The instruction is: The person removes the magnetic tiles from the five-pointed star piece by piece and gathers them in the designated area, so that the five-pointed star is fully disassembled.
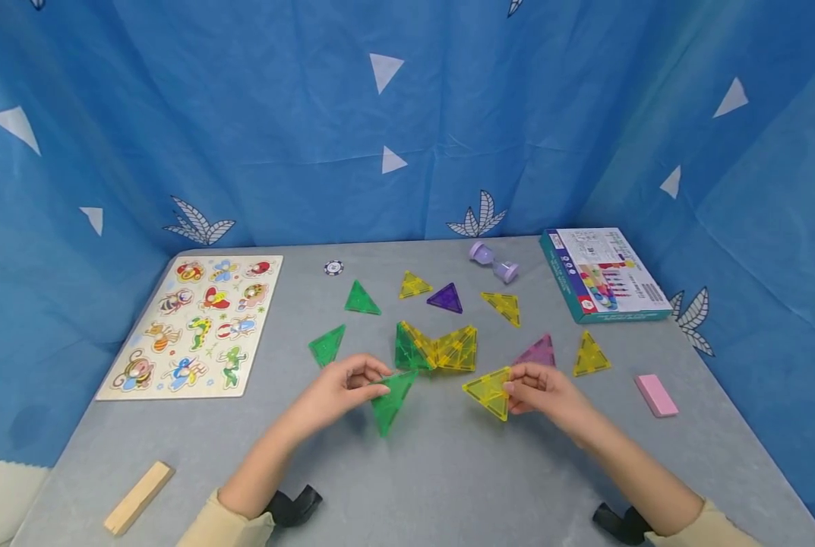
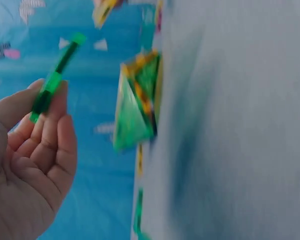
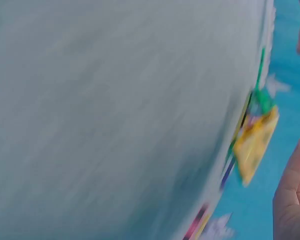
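My left hand (image 1: 349,387) pinches a green triangular magnetic tile (image 1: 392,401) between thumb and fingers, raised above the table; the left wrist view shows that green tile (image 2: 57,77) nearly edge-on. A yellow triangular magnetic tile (image 1: 489,393) is pinched by my right hand (image 1: 540,395), its point turned down. Between and behind both hands stands a small structure of joined green and yellow tiles (image 1: 441,349), seen blurred in the left wrist view (image 2: 135,105). Partly behind the right hand lies a pink-purple triangle tile (image 1: 538,351).
Loose tiles lie around: green (image 1: 362,298), another green (image 1: 327,346), yellow (image 1: 415,285), purple (image 1: 446,298), more yellow (image 1: 590,355). An insect puzzle board (image 1: 195,327) is left; a box (image 1: 608,273), lilac hourglass (image 1: 494,262), pink block (image 1: 656,396), poker chip (image 1: 334,267) and wooden block (image 1: 139,498) surround them.
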### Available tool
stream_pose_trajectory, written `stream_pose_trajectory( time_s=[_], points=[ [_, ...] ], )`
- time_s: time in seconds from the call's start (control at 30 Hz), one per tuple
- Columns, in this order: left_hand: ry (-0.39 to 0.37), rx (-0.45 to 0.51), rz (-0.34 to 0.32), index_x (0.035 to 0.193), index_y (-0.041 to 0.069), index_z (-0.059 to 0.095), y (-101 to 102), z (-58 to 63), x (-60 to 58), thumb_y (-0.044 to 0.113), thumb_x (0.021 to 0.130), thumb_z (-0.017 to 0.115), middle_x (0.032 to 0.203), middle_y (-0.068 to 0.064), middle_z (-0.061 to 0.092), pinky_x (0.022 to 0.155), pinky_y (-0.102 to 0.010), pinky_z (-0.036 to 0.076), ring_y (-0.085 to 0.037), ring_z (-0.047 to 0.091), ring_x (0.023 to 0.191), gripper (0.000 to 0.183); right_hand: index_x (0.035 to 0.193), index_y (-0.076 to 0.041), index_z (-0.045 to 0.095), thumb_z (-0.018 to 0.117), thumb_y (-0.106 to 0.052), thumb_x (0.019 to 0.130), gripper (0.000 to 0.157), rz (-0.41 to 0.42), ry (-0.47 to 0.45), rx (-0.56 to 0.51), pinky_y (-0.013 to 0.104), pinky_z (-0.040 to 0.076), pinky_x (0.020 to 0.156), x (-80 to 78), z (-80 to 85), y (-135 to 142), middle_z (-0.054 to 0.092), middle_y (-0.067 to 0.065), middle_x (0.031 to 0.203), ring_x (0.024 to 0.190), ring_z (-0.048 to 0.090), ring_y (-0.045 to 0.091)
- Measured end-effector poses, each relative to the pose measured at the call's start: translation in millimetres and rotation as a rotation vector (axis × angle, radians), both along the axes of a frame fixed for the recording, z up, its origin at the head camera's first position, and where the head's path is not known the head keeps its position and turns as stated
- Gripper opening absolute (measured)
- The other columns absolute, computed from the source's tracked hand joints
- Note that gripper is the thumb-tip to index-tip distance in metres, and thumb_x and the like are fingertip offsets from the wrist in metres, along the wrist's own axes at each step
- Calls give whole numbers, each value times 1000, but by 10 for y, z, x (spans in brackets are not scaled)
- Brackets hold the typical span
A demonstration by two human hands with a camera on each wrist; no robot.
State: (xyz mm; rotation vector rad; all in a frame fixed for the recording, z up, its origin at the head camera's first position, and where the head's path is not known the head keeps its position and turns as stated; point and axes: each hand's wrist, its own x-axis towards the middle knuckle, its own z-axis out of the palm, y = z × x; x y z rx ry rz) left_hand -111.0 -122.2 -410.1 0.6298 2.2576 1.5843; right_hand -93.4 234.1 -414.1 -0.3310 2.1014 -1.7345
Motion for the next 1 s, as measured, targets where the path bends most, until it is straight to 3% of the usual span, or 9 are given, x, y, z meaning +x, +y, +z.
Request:
stream_pose_trajectory(
  time_s=[0.17,0.4,0.53,0.73,0.87,1.0],
  points=[
    [104,-116,-53,100,15,67,-230,-132,-175,22,90,63,91,1,65,66,-25,48,-14,58,76,13,107,10,50,50,-13,97,25,21,3,95,33,55,72,-4,-36,464,62,9,87,76,61,18],
    [94,-314,-216,98,20,68,-357,-242,-296,22,94,57,93,10,65,74,-26,47,-6,56,82,12,114,11,49,49,-21,98,36,31,-252,207,28,53,72,-26,-94,970,60,8,88,75,59,18],
    [89,-362,-241,98,19,68,-355,-249,-302,21,94,57,92,11,64,73,-27,47,-6,57,83,12,118,11,49,51,-25,97,42,7,-299,255,28,53,72,-35,-123,1051,60,8,89,77,59,19],
    [149,-415,-193,102,13,68,-340,-208,-289,22,92,61,98,6,65,78,-32,48,-12,59,90,16,124,9,51,55,-30,94,49,-69,-176,476,29,53,72,-20,-40,1025,63,9,96,81,58,22],
    [238,-473,-104,111,8,66,-293,-123,-265,22,88,65,109,-2,64,88,-39,46,-20,58,106,27,125,3,54,54,-31,95,46,-104,-30,606,29,52,71,-41,77,945,64,11,102,83,58,22],
    [342,-498,-44,120,7,62,-158,-30,-244,20,85,69,121,-6,60,96,-41,41,-24,52,117,37,123,-2,57,57,-28,94,39,-111,124,666,31,51,73,-101,177,724,63,10,104,88,57,22]
  ],
)
